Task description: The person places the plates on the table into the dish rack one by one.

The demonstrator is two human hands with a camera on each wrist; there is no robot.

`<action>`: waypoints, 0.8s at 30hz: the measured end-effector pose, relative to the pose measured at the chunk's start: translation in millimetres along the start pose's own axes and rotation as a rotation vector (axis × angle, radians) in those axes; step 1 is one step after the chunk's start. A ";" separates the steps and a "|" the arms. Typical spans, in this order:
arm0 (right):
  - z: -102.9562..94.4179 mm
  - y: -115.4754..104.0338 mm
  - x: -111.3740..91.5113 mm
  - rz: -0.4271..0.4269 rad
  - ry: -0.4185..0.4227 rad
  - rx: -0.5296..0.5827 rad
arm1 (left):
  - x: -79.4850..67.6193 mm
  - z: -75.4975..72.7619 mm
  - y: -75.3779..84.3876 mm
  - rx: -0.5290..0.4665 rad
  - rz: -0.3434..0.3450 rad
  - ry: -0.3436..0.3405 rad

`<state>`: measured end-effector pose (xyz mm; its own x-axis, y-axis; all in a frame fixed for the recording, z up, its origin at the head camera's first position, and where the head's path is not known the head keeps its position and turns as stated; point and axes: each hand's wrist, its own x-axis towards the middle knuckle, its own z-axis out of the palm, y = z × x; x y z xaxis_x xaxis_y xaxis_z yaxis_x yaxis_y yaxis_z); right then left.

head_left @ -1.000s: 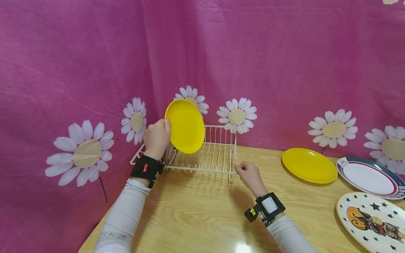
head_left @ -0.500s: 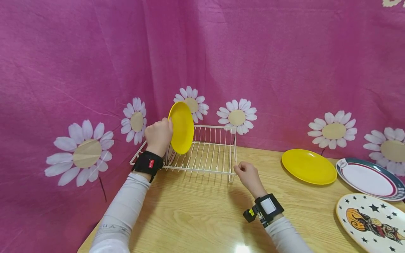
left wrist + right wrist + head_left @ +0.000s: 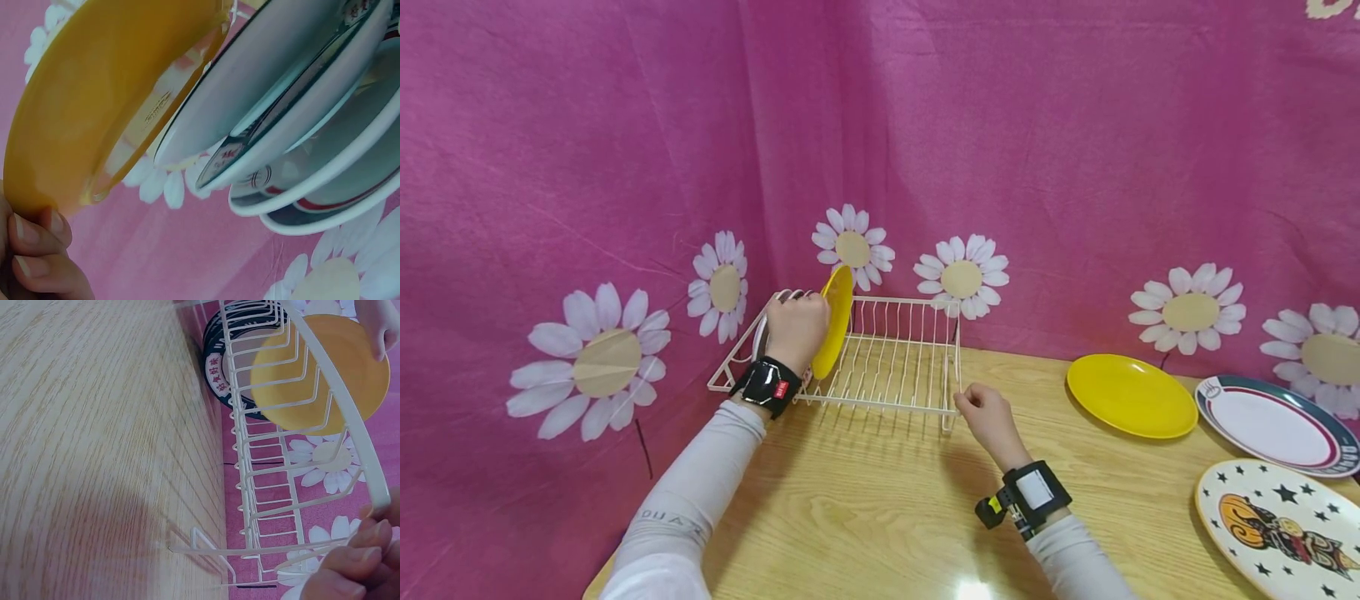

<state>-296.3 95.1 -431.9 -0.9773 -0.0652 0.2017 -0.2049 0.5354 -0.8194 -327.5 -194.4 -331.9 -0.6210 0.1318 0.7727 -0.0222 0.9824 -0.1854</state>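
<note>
My left hand (image 3: 797, 327) grips the edge of a yellow plate (image 3: 837, 325), which stands nearly edge-on over the left part of a white wire dish rack (image 3: 880, 404). Whether its lower edge touches the wires I cannot tell. In the left wrist view, fingers (image 3: 47, 269) curl on the rim of the yellow plate. Beside it several plates with dark and red rims (image 3: 300, 206) stand in a tilted row; the head view mostly hides them behind the hand. My right hand (image 3: 988, 417) pinches the front right corner of the rack, seen closer in the right wrist view.
At the right of the wooden table (image 3: 880, 517) lie another yellow plate (image 3: 1132, 396), a white plate with a green and red rim (image 3: 1273, 423) and a star-patterned plate (image 3: 1285, 521). A pink flowered cloth (image 3: 1052, 167) hangs behind and at the left.
The left hand has moved right and slightly down, turning the yellow plate from facing me to nearly edge-on and lowering it toward the rack. My right hand has stayed at the rack's corner.
</note>
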 end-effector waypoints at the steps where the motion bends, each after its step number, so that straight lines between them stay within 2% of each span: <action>1: 0.0 0.1 -0.2 0.002 -0.002 0.000 | -1.2 1.8 1.4 0.000 0.010 -0.005; 12: 2.1 0.0 -0.7 0.026 0.008 0.020 | -12.5 24.1 13.3 -0.002 0.061 -0.077; 20: 3.5 0.3 -1.9 0.024 0.013 0.016 | -20.7 36.9 15.4 0.020 0.053 -0.062; 24: 4.6 0.8 -1.9 0.025 0.024 0.025 | -21.3 35.8 18.2 0.008 0.031 -0.107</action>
<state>-294.9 91.8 -435.4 -0.9805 -0.0317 0.1937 -0.1821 0.5151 -0.8375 -342.8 -184.1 -373.6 -0.7016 0.1473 0.6971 -0.0070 0.9769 -0.2134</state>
